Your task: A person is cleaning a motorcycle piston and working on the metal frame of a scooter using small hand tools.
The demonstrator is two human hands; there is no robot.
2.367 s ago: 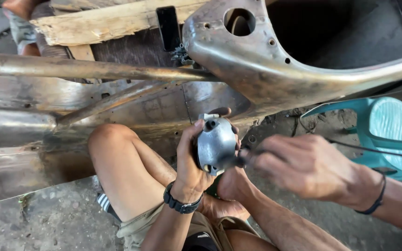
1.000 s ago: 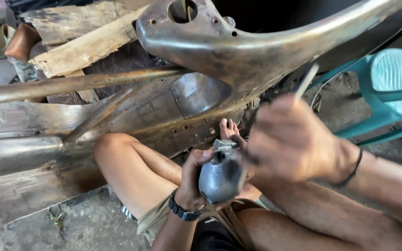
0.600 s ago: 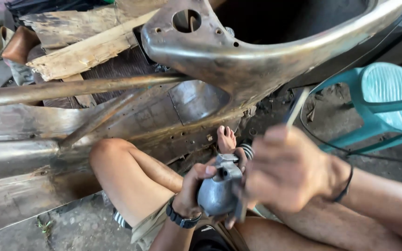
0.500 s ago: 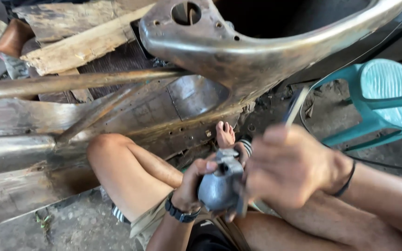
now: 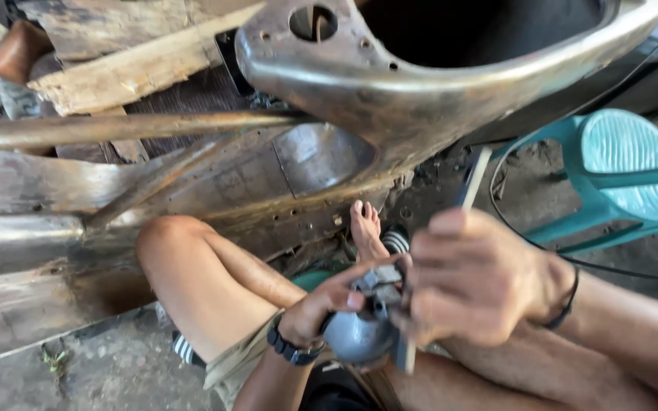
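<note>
My left hand (image 5: 327,307) grips a rounded grey metal part (image 5: 361,332) low in the middle of the view, above my lap. My right hand (image 5: 475,283) is closed around a thin flat tool (image 5: 472,179); one end sticks up above my fingers and the other comes out below at the grey part's right side. The hand is blurred with motion. My bent left knee (image 5: 180,251) and bare foot (image 5: 365,229) lie just beyond the part.
A bare metal vehicle body shell (image 5: 390,76) with a round hole arches overhead. Metal bars (image 5: 116,129) and wooden planks (image 5: 131,72) lie to the left. A turquoise plastic stool (image 5: 611,175) lies at the right, with a black cable (image 5: 618,266) on the concrete floor (image 5: 108,373).
The view has tilted up and back. My left hand has lowered the grey part toward my lap, and my right hand has swung the thin tool against it.
</note>
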